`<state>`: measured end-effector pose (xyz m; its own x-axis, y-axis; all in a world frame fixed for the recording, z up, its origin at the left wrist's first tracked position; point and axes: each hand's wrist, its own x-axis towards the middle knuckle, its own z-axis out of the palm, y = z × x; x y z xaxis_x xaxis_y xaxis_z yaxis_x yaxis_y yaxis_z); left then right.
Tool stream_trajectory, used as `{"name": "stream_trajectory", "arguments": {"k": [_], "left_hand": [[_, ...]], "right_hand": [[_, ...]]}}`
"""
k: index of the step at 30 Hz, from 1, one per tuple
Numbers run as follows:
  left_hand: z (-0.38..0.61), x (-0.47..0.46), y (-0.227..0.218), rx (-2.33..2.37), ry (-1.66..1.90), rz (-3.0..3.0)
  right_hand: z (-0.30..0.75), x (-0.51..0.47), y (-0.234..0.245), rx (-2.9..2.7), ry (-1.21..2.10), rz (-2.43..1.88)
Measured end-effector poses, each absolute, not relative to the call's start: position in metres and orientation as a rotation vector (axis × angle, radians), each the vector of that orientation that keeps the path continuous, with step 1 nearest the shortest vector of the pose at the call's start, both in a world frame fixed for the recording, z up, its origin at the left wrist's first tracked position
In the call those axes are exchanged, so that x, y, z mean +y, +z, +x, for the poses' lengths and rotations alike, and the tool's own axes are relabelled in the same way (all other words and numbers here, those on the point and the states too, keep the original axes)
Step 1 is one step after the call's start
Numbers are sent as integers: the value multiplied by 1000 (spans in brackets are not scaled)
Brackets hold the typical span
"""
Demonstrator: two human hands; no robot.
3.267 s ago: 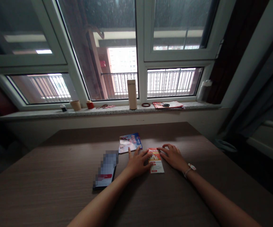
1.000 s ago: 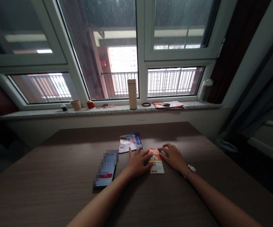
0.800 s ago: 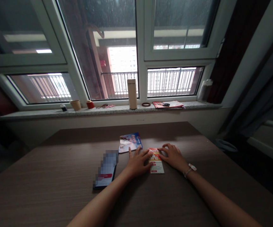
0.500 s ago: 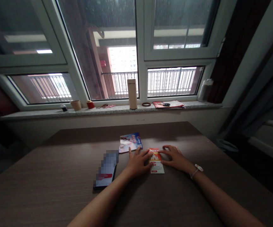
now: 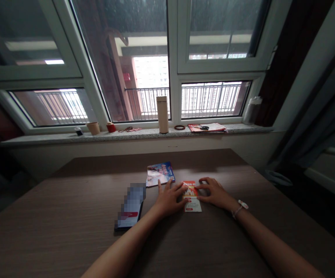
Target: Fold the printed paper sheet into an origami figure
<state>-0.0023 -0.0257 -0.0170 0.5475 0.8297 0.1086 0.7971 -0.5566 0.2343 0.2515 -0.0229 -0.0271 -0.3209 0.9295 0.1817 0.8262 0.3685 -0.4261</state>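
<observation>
On the brown table lies a small printed leaflet [image 5: 193, 204], orange-red in its upper part and pale with red labels below. My left hand [image 5: 169, 199] rests at its left edge, fingers spread, with the thumb and a fingertip on the paper. From the other side my right hand [image 5: 215, 193] touches the right edge with its fingertips, fingers apart and curved. A blue and pink booklet [image 5: 160, 173] lies just beyond my left fingers. To the left of my left forearm is a phone [image 5: 131, 208], its screen partly blurred out.
Along the granite windowsill [image 5: 144, 134] stand a beige flask [image 5: 162, 115], a paper cup [image 5: 93, 128], a red spool [image 5: 111, 127], a dark bracelet [image 5: 179, 127] and papers [image 5: 213, 127] with scissors on top. The table [image 5: 54, 216] ends short of the wall under the window.
My right fingertips have drawn slightly closer to the leaflet's right edge. The leaflet, my left hand, the booklet and the phone stay practically where they were.
</observation>
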Motion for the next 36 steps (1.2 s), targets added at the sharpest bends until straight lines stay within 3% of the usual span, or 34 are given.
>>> {"name": "stream_trajectory", "arguments": {"k": [36], "left_hand": [[-3,-25,-21,1429,359,2629]], "right_hand": [[255,-32,-17,-2383,551,-1453]]}}
